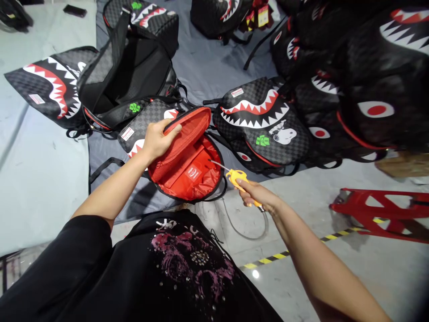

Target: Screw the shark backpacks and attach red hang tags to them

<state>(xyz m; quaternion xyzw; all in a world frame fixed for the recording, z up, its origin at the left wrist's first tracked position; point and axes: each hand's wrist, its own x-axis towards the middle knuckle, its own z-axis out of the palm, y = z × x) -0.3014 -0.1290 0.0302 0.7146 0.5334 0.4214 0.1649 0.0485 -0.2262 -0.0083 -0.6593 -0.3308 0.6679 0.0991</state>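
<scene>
Grey cloth (197, 67) carries shark-mouth backpacks (254, 118), open red-lined backpack (192, 174) included. Pale surface (43, 179) at left: dark flat rectangle (75, 10).

From where I stand, the person's left hand (160, 141) holds up the flap (192, 127) of a checkered backpack (154, 115), baring its red lining (179, 184). The right hand (252, 192) grips a yellow air gun (238, 177), its thin nozzle (219, 165) aimed into the opening. Another shark-mouth backpack (286, 136) lies just to the right; a red metal frame (357, 199) sits farther right.
</scene>
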